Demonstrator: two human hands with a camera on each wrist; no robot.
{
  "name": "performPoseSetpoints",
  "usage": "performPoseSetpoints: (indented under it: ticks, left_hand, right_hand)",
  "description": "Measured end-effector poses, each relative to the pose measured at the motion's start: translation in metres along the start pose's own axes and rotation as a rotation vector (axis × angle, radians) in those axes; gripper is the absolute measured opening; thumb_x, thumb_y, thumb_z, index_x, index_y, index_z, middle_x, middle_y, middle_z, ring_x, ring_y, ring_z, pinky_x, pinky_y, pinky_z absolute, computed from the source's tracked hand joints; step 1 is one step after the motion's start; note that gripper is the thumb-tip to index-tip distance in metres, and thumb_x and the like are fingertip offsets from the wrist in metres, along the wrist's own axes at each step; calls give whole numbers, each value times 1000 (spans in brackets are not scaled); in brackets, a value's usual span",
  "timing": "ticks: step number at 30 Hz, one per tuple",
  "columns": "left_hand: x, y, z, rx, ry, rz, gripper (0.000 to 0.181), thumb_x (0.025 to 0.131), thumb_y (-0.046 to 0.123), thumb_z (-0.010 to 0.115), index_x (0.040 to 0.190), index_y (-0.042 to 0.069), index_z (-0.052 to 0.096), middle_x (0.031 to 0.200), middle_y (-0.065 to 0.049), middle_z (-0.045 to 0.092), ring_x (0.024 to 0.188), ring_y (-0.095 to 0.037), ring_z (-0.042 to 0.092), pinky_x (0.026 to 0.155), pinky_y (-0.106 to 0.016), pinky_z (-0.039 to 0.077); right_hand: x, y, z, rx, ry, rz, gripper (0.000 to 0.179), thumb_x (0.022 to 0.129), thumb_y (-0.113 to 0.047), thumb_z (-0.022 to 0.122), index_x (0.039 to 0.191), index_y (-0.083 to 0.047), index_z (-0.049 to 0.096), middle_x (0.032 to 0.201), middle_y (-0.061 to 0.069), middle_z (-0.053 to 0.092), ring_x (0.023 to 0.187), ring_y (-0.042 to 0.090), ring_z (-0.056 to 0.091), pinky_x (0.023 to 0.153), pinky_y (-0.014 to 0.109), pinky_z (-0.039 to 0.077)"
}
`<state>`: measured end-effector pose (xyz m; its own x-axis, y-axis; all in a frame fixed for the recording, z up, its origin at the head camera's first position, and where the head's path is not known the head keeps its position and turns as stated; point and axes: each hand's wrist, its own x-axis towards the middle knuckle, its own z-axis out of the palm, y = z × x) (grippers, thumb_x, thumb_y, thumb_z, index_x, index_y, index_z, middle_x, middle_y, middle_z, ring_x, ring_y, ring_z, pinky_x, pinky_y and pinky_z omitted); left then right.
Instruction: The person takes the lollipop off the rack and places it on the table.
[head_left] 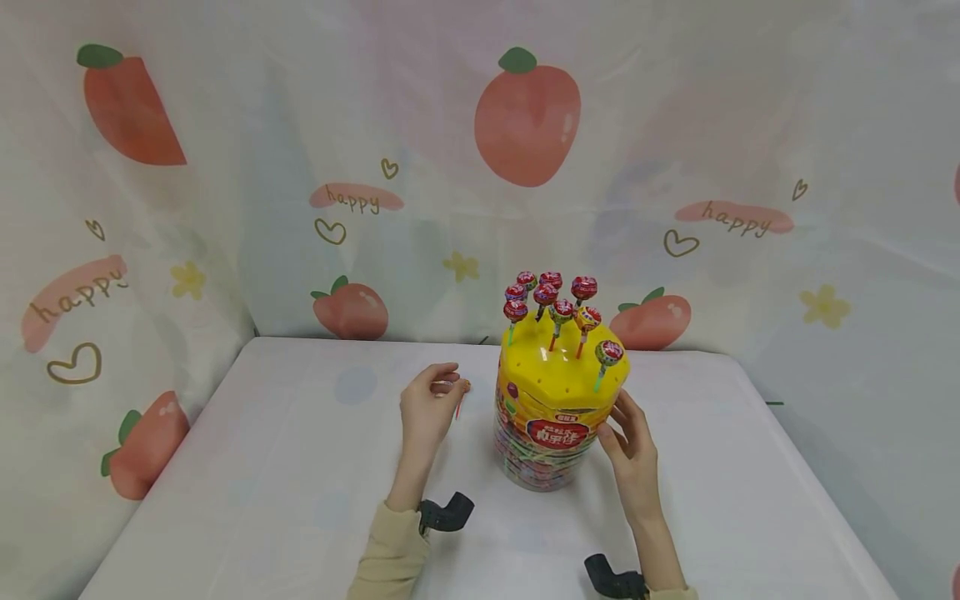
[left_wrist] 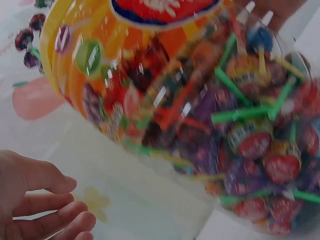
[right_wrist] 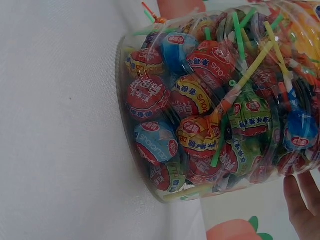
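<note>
A clear jar (head_left: pixel 536 462) stands upright on the table, packed with wrapped lollipops (right_wrist: pixel 195 95). Several lollipops (head_left: pixel 562 312) stick up from the holes in its yellow lid (head_left: pixel 525 358). To the left of the jar, my left hand (head_left: pixel 431 408) pinches an orange-wrapped lollipop (head_left: pixel 467 386) at its fingertips, red stick pointing down. The left wrist view shows the thumb and bent fingers (left_wrist: pixel 55 220), with that lollipop hidden. My right hand (head_left: pixel 633 442) rests against the jar's right side, its straight fingers (right_wrist: pixel 297 200) touching the plastic and the thumb toward the front.
The white tabletop (head_left: pixel 277 483) stretches out around the jar. A patterned cloth (head_left: pixel 420 108) with peaches and "happy" lettering hangs behind and to the left. Black wrist cameras (head_left: pixel 447 512) sit on both forearms.
</note>
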<state>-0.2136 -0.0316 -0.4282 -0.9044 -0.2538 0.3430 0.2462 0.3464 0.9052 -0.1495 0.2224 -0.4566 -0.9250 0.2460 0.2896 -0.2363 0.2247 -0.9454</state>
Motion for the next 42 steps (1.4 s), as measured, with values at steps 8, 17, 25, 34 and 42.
performPoseSetpoints:
  ticks: [8,17,25,34,42]
  left_hand:
    - [-11,34,-1,-56,-32,96,22,82,11,74,104,8,72,91,-8,73,76,-20,68,70,-27,57]
    - [-21,66,-2,-101,-38,212,26,84,11,73,109,7,70,98,-9,71,81,-21,69,72,-35,59]
    - [-25,81,0,-142,-60,275,26,84,10,73,110,7,69,101,-9,70,84,-20,68,73,-30,58]
    - [-29,95,2,-171,-88,352,23,86,11,71,108,7,69,101,-7,69,86,-17,66,74,-26,56]
    - [-36,113,9,-173,-152,398,24,86,12,71,109,5,68,102,-8,69,86,-17,66,75,-25,56]
  right_hand:
    - [-1,0,0,0,1,-1,54,96,-8,52,147,-19,36,142,-12,45,125,3,44,96,7,39]
    - [-1,-2,1,6,-5,-4,54,97,-8,51,147,-18,36,140,-13,44,125,3,44,96,7,38]
    - [-2,-4,1,6,-5,-12,54,97,-7,51,147,-17,36,138,-15,45,124,3,44,96,8,39]
    - [-1,-1,0,2,-1,3,54,97,-8,51,147,-18,36,140,-12,45,124,3,44,96,8,39]
    - [0,-1,-1,2,-1,11,53,97,-9,51,147,-19,36,142,-11,44,125,4,44,96,7,39]
